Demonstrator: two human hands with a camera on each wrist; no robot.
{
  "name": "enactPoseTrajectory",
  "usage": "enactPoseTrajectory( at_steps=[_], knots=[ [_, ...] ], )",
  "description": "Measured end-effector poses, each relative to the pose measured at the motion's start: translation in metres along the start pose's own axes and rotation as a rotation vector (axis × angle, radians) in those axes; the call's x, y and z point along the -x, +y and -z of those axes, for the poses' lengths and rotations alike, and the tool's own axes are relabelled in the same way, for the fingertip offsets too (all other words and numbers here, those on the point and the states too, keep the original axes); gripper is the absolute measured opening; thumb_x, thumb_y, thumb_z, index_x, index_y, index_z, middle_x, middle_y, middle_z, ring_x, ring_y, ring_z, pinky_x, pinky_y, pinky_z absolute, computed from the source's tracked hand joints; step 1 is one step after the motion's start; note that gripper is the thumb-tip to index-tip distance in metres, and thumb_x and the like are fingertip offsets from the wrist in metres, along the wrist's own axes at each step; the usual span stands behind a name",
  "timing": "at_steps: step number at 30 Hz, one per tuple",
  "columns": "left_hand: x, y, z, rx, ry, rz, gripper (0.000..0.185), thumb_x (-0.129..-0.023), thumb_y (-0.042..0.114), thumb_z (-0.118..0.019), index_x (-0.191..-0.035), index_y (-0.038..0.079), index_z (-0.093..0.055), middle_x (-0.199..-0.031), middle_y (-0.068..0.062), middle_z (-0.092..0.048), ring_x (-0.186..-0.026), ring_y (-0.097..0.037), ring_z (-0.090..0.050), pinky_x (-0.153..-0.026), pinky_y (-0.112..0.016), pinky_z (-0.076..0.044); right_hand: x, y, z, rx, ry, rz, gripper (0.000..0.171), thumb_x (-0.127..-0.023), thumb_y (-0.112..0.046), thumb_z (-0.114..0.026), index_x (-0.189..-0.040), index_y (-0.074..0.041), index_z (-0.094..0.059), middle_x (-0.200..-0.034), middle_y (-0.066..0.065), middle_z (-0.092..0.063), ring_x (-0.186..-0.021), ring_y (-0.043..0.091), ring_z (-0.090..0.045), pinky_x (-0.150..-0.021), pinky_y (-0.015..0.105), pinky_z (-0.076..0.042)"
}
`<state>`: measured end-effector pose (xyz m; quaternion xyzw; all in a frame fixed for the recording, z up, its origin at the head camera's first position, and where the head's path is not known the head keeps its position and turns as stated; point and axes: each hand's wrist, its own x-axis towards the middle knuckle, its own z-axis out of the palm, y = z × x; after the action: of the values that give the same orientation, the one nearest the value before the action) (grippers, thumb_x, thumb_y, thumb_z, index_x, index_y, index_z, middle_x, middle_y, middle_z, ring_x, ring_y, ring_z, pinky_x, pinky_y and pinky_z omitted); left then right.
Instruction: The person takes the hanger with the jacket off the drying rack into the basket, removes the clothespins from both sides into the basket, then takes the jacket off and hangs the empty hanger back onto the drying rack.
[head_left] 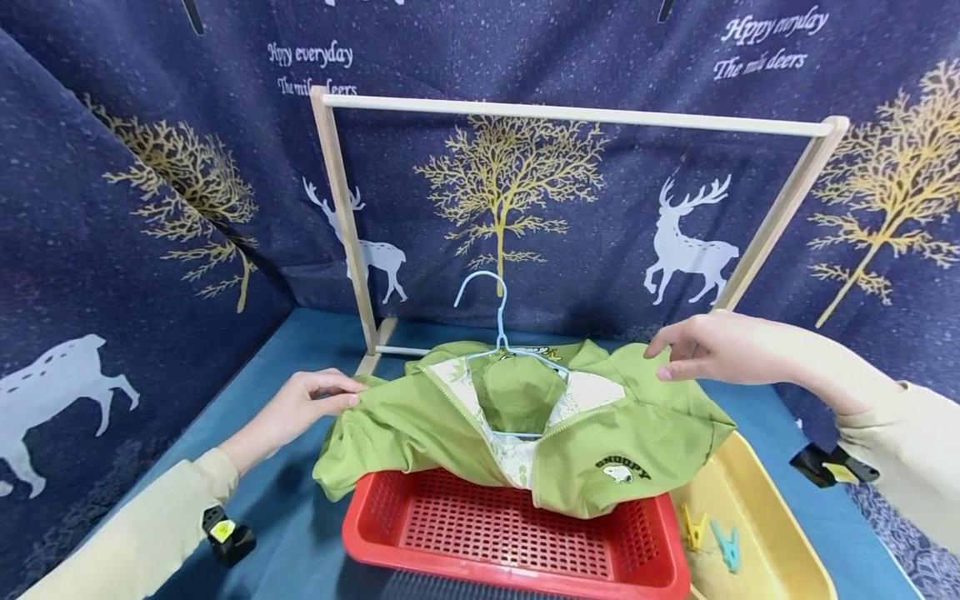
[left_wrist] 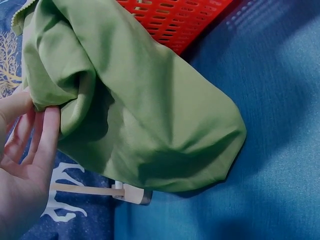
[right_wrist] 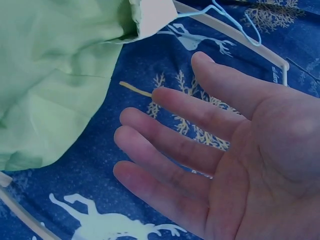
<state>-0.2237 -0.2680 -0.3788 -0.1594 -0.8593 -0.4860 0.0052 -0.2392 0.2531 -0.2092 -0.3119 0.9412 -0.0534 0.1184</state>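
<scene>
A green zip jacket (head_left: 592, 462) with a small dog print lies spread over a red basket (head_left: 510, 575), its front partly unzipped. Inside its neck sits a light blue hanger (head_left: 501, 321), hook pointing up. At the jacket's left sleeve, my left hand (head_left: 318, 400) pinches the fabric between thumb and fingers; the left wrist view shows the sleeve (left_wrist: 165, 115) hanging from that grip. My right hand (head_left: 712, 348) is by the jacket's right shoulder. In the right wrist view, the right hand's fingers (right_wrist: 170, 135) are spread apart from the cloth and hold nothing.
Behind the jacket stands a wooden rack with a white crossbar (head_left: 577, 114). A yellow tray (head_left: 780, 533) sits right of the basket, holding a yellow clothespin (head_left: 694, 529) and a teal clothespin (head_left: 726, 547). A dark blue patterned cloth (head_left: 585, 225) hangs at the back.
</scene>
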Motion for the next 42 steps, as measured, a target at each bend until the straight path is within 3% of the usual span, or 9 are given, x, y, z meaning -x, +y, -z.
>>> enactPoseTrajectory(
  at_steps=[8, 13, 22, 32, 42],
  knots=[
    [0.0, 0.0, -0.001, 0.007, 0.003, 0.003, 0.027, -0.094, 0.024, -0.067, -0.117, 0.009, -0.072, -0.106, 0.011, -0.069, -0.089, -0.001, -0.065, -0.076, -0.031, -0.058, -0.002, -0.003, 0.01, -0.026, 0.009, -0.022, 0.039, -0.096, -0.038, -0.062, -0.126, -0.013, -0.063, -0.096, -0.007, -0.075, -0.083, 0.004, -0.068, -0.071, 0.028, -0.053],
    [-0.001, -0.001, -0.002, 0.006, 0.01, 0.013, 0.027, -0.094, 0.026, -0.067, -0.116, 0.01, -0.072, -0.104, 0.018, -0.068, -0.088, -0.001, -0.066, -0.076, -0.029, -0.058, -0.005, -0.007, 0.015, -0.037, 0.003, -0.029, 0.042, -0.097, -0.038, -0.061, -0.13, -0.012, -0.061, -0.097, -0.006, -0.075, -0.078, 0.002, -0.066, -0.069, 0.028, -0.053],
    [0.0, -0.002, -0.002, 0.008, 0.013, 0.008, 0.028, -0.094, 0.025, -0.067, -0.116, 0.009, -0.072, -0.105, 0.018, -0.068, -0.09, 0.0, -0.066, -0.077, -0.027, -0.058, -0.018, -0.019, 0.022, -0.025, 0.056, -0.013, 0.04, -0.098, -0.039, -0.06, -0.131, -0.018, -0.062, -0.106, -0.003, -0.074, -0.086, 0.005, -0.067, -0.075, 0.032, -0.055],
    [0.001, -0.003, -0.002, 0.003, 0.02, -0.001, 0.027, -0.094, 0.025, -0.067, -0.116, 0.01, -0.073, -0.105, 0.017, -0.068, -0.09, 0.0, -0.066, -0.077, -0.025, -0.057, -0.036, -0.038, 0.031, -0.032, 0.076, 0.042, 0.036, -0.099, -0.037, -0.059, -0.13, -0.018, -0.062, -0.109, 0.001, -0.074, -0.09, 0.009, -0.069, -0.082, 0.038, -0.056],
    [0.003, -0.003, -0.003, 0.016, 0.021, -0.02, 0.027, -0.095, 0.024, -0.066, -0.116, 0.008, -0.072, -0.105, 0.019, -0.068, -0.091, 0.001, -0.066, -0.078, -0.024, -0.057, -0.06, -0.06, 0.033, -0.019, 0.104, 0.119, 0.034, -0.099, -0.033, -0.06, -0.127, -0.016, -0.065, -0.104, 0.001, -0.075, -0.087, 0.01, -0.07, -0.08, 0.037, -0.056]
  ],
)
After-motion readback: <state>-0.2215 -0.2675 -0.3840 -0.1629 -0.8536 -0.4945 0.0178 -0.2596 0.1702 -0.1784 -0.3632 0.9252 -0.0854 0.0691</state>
